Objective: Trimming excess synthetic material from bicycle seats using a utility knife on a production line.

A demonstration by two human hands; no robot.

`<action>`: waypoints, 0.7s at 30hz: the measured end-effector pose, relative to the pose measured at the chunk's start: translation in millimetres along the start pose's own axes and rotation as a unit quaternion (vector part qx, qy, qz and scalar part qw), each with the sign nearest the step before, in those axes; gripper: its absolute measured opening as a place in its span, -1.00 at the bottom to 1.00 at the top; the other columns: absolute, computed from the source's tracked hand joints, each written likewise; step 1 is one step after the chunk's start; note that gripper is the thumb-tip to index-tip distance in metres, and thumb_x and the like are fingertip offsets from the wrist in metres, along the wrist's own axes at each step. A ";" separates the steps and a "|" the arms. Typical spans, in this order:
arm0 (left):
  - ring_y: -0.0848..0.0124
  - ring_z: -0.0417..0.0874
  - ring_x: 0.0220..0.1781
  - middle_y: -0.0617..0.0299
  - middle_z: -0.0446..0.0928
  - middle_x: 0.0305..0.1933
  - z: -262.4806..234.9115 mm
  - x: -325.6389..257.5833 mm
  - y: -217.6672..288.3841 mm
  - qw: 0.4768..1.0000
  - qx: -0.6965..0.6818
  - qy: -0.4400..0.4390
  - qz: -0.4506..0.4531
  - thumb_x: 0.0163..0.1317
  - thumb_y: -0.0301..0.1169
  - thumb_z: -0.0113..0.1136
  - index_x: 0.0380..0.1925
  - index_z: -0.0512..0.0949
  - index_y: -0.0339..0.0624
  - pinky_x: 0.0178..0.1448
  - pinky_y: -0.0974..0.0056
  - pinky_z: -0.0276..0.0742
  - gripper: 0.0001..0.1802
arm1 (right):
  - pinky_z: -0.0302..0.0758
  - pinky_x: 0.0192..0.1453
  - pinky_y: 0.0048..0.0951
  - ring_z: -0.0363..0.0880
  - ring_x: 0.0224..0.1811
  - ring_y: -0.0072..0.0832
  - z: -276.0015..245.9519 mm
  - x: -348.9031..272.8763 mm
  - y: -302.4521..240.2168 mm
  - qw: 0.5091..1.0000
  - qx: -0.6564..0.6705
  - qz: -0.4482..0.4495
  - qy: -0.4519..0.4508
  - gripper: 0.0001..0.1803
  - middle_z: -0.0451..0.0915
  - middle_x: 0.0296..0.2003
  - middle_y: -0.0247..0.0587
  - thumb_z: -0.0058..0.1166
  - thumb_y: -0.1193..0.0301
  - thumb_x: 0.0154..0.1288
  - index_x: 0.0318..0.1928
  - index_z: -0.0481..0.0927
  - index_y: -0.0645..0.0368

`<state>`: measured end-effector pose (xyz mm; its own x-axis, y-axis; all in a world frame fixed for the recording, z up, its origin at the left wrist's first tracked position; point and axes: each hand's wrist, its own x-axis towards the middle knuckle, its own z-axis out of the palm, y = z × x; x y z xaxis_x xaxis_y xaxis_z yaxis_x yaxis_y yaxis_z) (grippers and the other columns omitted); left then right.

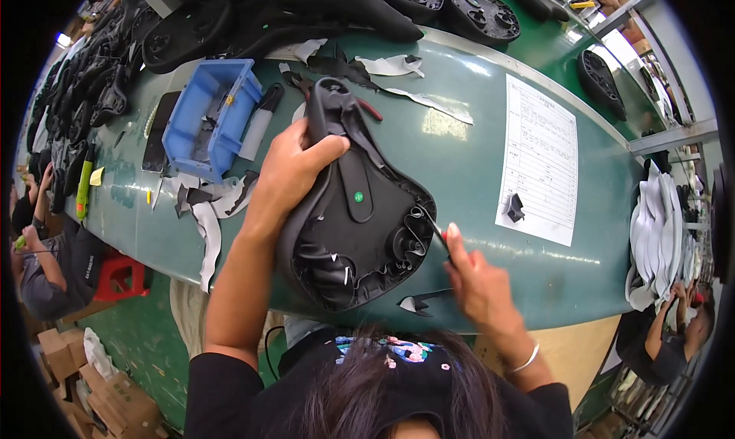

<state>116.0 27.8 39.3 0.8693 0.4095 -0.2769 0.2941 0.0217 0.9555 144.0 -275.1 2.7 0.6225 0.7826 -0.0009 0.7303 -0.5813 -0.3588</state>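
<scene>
A black bike saddle lies underside up over the near edge of the bench, its narrow nose pointing away from me. My left hand is closed round the nose, thumb on the inside. Loose cover material puckers along the inner rim. My right hand is closed on a slim tool with a thin metal shaft. The tip of that tool meets the saddle's right rim, near a round black fitting. Its exact kind is hidden by my fingers. Red-handled pliers or cutters show partly behind the nose.
A blue bin and a knife with a pale blade stand left. Cover offcuts lie about. A printed sheet is at right. Saddles fill the far edge. Co-workers sit at the far left and right.
</scene>
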 end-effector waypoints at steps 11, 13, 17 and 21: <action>0.46 0.47 -0.18 0.16 0.47 -0.19 4.2 -61.7 -28.3 0.981 -0.120 0.150 0.025 0.09 -0.28 0.22 -0.07 0.42 -0.39 -0.05 0.37 0.41 -0.52 | 0.57 -0.05 -0.43 0.66 -0.10 -0.28 1.3 -1.4 -26.8 0.917 0.307 0.070 0.246 -0.42 0.54 0.03 0.06 0.14 0.51 0.24 0.25 0.28 0.25; 0.47 0.46 -0.19 0.19 0.47 -0.21 0.2 -68.1 -36.8 0.978 -0.121 0.164 0.033 0.09 -0.27 0.23 -0.07 0.42 -0.39 -0.04 0.37 0.40 -0.51 | 0.49 -0.26 -0.57 0.53 -0.36 -0.55 -7.4 52.3 -41.0 0.946 0.259 -0.051 0.186 -0.37 0.60 -0.26 -0.18 0.14 0.55 0.20 0.28 0.25 0.19; 0.39 0.44 -0.07 0.12 0.42 -0.07 7.6 -73.6 -62.7 0.962 -0.073 0.252 0.070 0.09 -0.28 0.28 -0.01 0.38 -0.36 0.03 0.28 0.38 -0.47 | 0.44 -0.38 -0.64 0.45 -0.44 -0.62 -15.8 73.5 -15.4 0.907 0.383 0.066 0.164 -0.43 0.54 -0.28 -0.27 0.12 0.56 0.15 0.22 0.34 0.19; 0.16 0.39 0.08 0.04 0.35 0.04 8.3 -75.6 -66.9 0.865 0.323 0.329 0.200 -0.03 -0.32 0.36 0.09 0.32 -0.23 0.18 0.08 0.25 -0.33 | 0.38 -0.50 -0.70 0.39 -0.52 -0.71 -29.4 58.3 26.7 0.815 0.494 0.161 0.256 -0.49 0.50 -0.34 -0.35 0.10 0.53 0.16 0.16 0.37 0.27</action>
<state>33.9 -12.2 -4.6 0.6006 0.7017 0.3833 0.3676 -0.6680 0.6470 208.0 -251.6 20.5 0.9576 0.2824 0.0565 0.0815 -0.0776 -0.9937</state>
